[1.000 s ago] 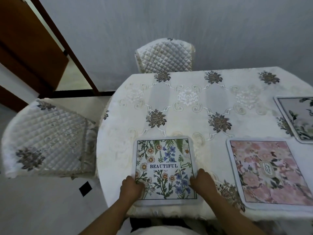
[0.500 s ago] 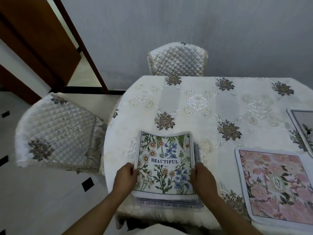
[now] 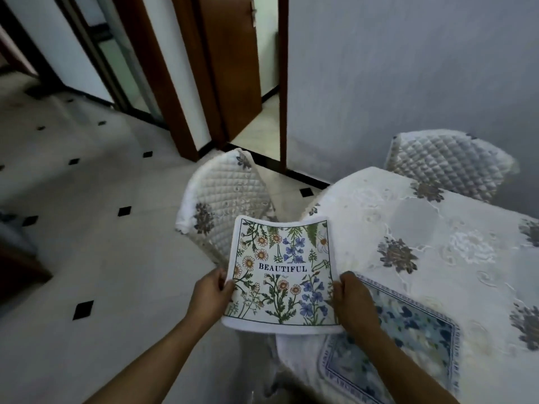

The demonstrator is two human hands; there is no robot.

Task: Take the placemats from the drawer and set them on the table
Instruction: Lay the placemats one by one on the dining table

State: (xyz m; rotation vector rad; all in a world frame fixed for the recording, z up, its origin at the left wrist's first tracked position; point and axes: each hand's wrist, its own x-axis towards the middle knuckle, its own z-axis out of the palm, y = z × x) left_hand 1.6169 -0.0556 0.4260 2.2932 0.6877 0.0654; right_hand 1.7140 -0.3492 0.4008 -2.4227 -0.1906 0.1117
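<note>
While the mat hangs in the air between two hands, the coming move turns on how it sits against the worktop's left edge. Off that edge, on the floor (image 3: 116, 272), a quilted chair (image 3: 224, 199) stands close to the worktop. Nearer the person, the left hand (image 3: 208, 295) is also off the worktop. It pinches the mat's left edge, thumb on the printed face and fingers curled beneath.

The mat (image 3: 281, 275), flowers and the word BEAUTIFUL facing up, appears to straddle the worktop's left edge. Its left part is out over chair and floor, its right part above the cloth. It touches nothing but the hands. Its longer side runs away from the person, and its far edge bows upward.

The right hand (image 3: 354, 301) grips the mat's right edge above the worktop, so it is the hand nearer any landing place. Partly under that forearm, a blue mat (image 3: 408, 330) lies flat at the worktop's near left corner. Bare cloth on the worktop (image 3: 414, 220) lies ahead and to the right of the held mat, past the blue mat. I judge that the mat must travel that way, or round to the chair's side, without overlapping the blue mat. A far chair (image 3: 446, 164) stands at the worktop's far edge.
</note>
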